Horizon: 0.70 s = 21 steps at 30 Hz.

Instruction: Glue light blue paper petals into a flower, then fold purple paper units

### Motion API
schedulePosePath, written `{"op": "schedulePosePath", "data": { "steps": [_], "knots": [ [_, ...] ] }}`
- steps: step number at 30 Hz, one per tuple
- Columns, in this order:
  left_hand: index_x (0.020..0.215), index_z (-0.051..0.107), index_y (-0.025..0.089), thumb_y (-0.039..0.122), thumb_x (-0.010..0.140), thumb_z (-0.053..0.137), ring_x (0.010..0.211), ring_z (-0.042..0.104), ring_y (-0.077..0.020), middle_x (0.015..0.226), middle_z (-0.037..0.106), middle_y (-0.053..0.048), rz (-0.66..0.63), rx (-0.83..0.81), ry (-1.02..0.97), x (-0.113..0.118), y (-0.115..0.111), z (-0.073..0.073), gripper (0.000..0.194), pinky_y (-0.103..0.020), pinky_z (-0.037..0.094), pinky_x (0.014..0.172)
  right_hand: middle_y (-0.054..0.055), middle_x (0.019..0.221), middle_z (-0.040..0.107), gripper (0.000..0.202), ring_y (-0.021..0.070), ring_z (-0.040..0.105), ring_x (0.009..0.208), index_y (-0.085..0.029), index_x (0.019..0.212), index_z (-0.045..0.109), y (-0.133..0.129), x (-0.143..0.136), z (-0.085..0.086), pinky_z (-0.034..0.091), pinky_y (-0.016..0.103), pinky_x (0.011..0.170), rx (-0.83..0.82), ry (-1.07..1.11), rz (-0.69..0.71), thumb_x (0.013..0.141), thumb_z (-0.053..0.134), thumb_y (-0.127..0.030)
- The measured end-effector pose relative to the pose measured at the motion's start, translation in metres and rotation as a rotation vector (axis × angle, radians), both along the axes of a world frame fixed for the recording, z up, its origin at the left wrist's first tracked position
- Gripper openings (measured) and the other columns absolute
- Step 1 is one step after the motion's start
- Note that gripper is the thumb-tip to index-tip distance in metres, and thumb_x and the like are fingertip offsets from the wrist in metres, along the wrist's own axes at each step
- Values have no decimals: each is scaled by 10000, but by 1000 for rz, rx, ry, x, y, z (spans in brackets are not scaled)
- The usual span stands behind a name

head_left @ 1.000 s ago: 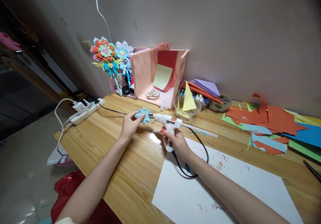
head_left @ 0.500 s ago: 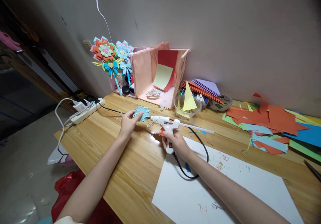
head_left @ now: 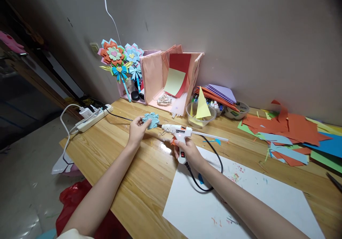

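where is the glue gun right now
In the head view, the white glue gun is in the right hand, just below centre, its nozzle beside the blue paper flower in the left hand.

The glue gun (head_left: 181,135) is white, its trigger (head_left: 173,141) orange

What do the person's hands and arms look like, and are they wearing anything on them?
The left hand and right hand are bare, with nothing that I can see worn on the fingers or wrists. The left forearm and right forearm are uncovered too. A bit of plain, cream-coloured cloth, probably a sleeve, shows beside the left arm; no sleeve shows on the right.
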<state>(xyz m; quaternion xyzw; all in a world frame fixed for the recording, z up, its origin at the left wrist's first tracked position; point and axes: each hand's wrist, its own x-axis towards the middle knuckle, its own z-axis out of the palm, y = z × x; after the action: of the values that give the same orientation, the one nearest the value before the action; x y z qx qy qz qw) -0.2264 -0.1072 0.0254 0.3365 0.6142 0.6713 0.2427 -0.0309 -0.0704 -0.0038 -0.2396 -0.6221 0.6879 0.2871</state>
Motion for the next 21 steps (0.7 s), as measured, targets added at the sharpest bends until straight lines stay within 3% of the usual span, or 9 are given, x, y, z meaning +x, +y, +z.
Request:
{"op": "schedulePosePath", "data": {
  "steps": [10, 21],
  "knots": [
    [695, 576, 136, 345, 585, 722, 598, 520, -100, 652, 574, 11, -25, -33, 82, 4, -1, -2, 278, -213, 418, 604, -34, 427, 510, 249, 101, 441, 384, -144, 813, 516, 1, 1, -3, 321, 222, 436, -16, 67, 22, 820, 463, -387],
    [749, 581, 119, 346, 565, 727, 634, 530, -106, 690, 594, -1, 9, -39, 22, 0, 0, -1, 326, -220, 417, 629, -45, 409, 467, 232, 85, 377, 390, -149, 795, 510, 5, 3, 5, 296, 208, 429, -104, 200, -154, 802, 439, -370]
  ]
}}
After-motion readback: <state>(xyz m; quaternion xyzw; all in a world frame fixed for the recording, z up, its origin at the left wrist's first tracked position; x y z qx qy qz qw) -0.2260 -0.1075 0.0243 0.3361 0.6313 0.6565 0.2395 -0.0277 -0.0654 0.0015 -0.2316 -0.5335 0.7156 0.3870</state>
